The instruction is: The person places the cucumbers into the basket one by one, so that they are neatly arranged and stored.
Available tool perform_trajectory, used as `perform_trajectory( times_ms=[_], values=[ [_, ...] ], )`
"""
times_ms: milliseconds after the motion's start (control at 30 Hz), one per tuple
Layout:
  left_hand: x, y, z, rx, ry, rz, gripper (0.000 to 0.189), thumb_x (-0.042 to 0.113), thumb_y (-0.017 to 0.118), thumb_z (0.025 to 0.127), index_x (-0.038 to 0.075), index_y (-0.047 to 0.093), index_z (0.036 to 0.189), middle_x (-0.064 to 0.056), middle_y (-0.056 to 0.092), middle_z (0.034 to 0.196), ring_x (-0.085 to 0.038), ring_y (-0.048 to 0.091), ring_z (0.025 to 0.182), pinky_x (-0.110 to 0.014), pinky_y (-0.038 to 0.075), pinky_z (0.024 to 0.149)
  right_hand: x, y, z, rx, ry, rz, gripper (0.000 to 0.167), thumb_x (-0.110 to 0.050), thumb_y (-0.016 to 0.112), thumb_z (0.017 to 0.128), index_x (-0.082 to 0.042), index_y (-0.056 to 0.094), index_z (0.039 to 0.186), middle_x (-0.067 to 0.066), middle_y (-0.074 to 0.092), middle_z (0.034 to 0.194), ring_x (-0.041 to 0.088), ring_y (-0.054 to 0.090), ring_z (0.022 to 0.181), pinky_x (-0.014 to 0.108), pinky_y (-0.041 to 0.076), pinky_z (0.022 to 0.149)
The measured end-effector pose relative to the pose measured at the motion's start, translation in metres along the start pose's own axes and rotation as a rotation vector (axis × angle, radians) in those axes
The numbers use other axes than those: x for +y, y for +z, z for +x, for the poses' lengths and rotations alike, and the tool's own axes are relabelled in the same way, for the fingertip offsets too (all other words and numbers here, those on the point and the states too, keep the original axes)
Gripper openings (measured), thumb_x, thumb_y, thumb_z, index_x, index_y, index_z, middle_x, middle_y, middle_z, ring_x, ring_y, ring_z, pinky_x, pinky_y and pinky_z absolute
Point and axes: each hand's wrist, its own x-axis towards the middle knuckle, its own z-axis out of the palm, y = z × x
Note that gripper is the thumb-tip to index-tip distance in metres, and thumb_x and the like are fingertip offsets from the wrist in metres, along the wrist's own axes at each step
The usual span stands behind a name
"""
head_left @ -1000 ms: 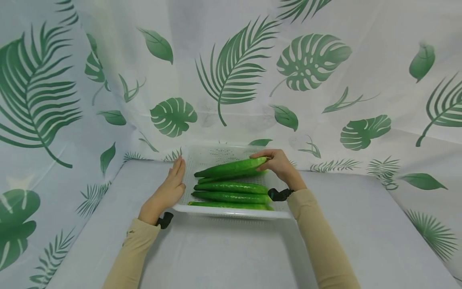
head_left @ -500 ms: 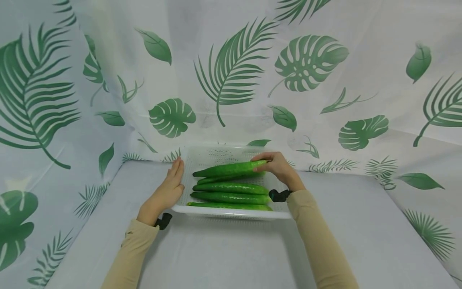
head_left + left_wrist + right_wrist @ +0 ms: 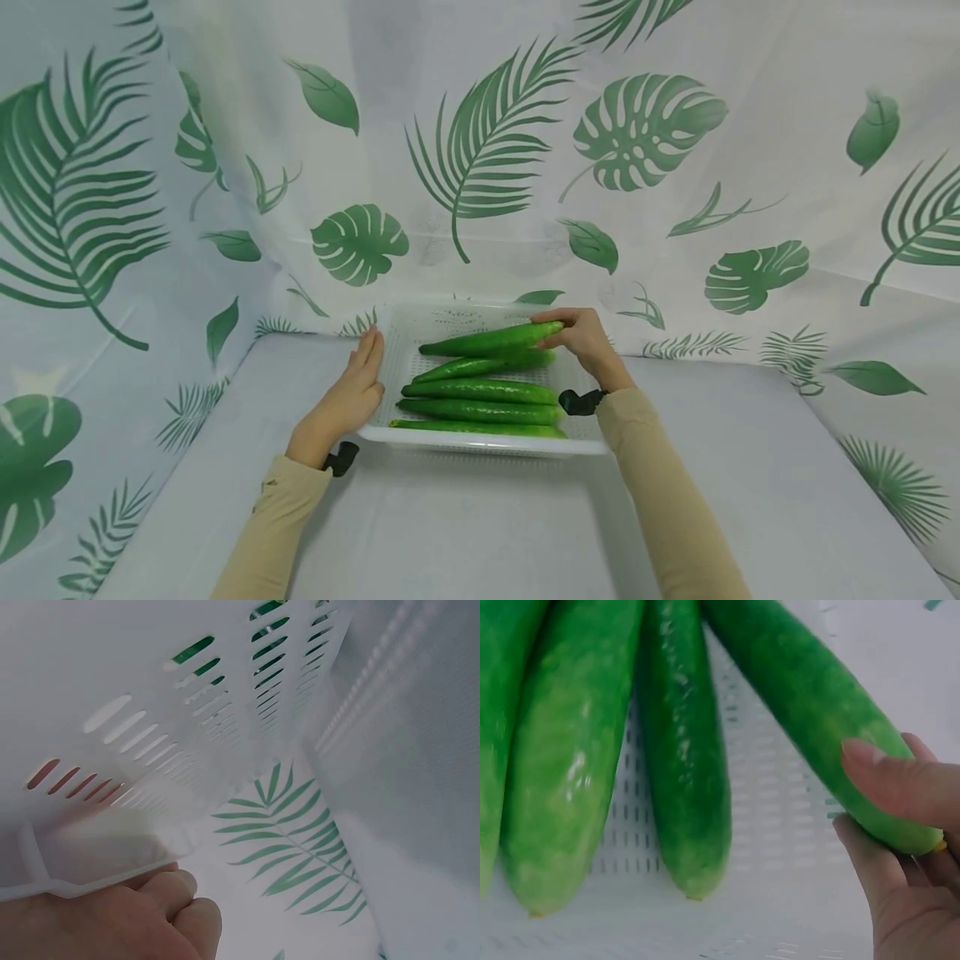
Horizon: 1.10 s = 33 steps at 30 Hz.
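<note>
A white perforated plastic basket (image 3: 480, 442) holds several long green cucumbers (image 3: 480, 410) lying side by side. My right hand (image 3: 588, 340) grips the paler right end of the rearmost cucumber (image 3: 487, 340). In the right wrist view its thumb lies on one side of that cucumber (image 3: 817, 712) and its fingers on the other. The cucumber slants above the one in front of it, its dark end toward the left. My left hand (image 3: 352, 392) holds the basket's left rim; the left wrist view shows folded fingers (image 3: 180, 896) outside the slotted wall (image 3: 165, 690).
The basket stands on a white-covered table (image 3: 465, 525), close to a leaf-printed curtain (image 3: 495, 167) at the back. The same leaf print covers the left and right sides. A black wrist camera (image 3: 581, 402) hangs over the basket's right edge.
The held cucumber dips slightly, then rises and shifts right and back, leaving a wider gap to the cucumber in front of it. My left hand stays on the rim.
</note>
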Motion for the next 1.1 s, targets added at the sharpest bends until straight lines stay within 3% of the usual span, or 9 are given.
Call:
perform_trajectory(
  times_ms=[167,267,433,600,733,1100],
  values=[
    [0.0,0.001,0.0,-0.004,-0.005,0.006,0.073,0.002,0.033,0.092,-0.005,-0.002,0.155,-0.016,-0.013,0.164,-0.032,-0.011,0.15,-0.053,-0.001,0.12,-0.001,0.003,0.004,-0.002,-0.019,-0.086,0.04,0.018,0.063,0.081,0.009,0.067,0.12,0.024,0.06,0.13,0.037,0.054,0.12,0.049,0.051,0.096],
    [0.0,0.001,0.001,-0.009,-0.003,0.005,0.072,0.002,0.033,0.092,-0.006,-0.002,0.155,-0.015,-0.014,0.164,-0.031,-0.013,0.15,-0.053,-0.001,0.12,0.0,0.004,0.004,0.013,-0.035,-0.117,0.039,0.017,0.061,0.083,0.009,0.067,0.121,0.026,0.06,0.13,0.04,0.051,0.126,0.052,0.048,0.099],
    [0.0,0.0,0.001,-0.004,0.014,0.009,0.072,0.001,0.033,0.092,-0.007,-0.001,0.155,-0.019,-0.012,0.164,-0.033,-0.012,0.15,-0.053,-0.001,0.12,0.0,0.002,0.004,0.032,-0.052,-0.1,0.038,0.015,0.062,0.084,0.009,0.066,0.121,0.027,0.059,0.131,0.042,0.046,0.13,0.054,0.039,0.107],
    [0.0,-0.001,0.0,-0.002,0.014,0.008,0.072,0.0,0.033,0.092,-0.007,-0.001,0.155,-0.019,-0.012,0.164,-0.034,-0.011,0.15,-0.053,-0.001,0.12,0.001,0.006,0.005,-0.045,-0.016,-0.155,0.038,0.013,0.064,0.084,0.01,0.065,0.122,0.025,0.06,0.131,0.041,0.05,0.129,0.053,0.044,0.104],
    [0.0,0.0,0.0,0.0,0.008,0.0,0.072,0.0,0.034,0.092,-0.007,0.0,0.155,-0.019,-0.012,0.164,-0.032,-0.011,0.15,-0.053,-0.001,0.12,0.001,0.006,0.004,-0.057,-0.018,-0.184,0.039,0.012,0.065,0.084,0.009,0.065,0.123,0.024,0.061,0.13,0.04,0.052,0.127,0.053,0.044,0.104],
    [0.0,0.0,0.001,-0.002,0.01,-0.003,0.072,0.0,0.033,0.092,-0.007,-0.001,0.155,-0.019,-0.012,0.164,-0.029,-0.013,0.15,-0.053,-0.001,0.12,-0.031,-0.021,-0.017,-0.033,-0.115,-0.111,0.036,0.008,0.066,0.088,0.011,0.063,0.124,0.026,0.057,0.134,0.038,0.042,0.138,0.047,0.034,0.114]
  ],
)
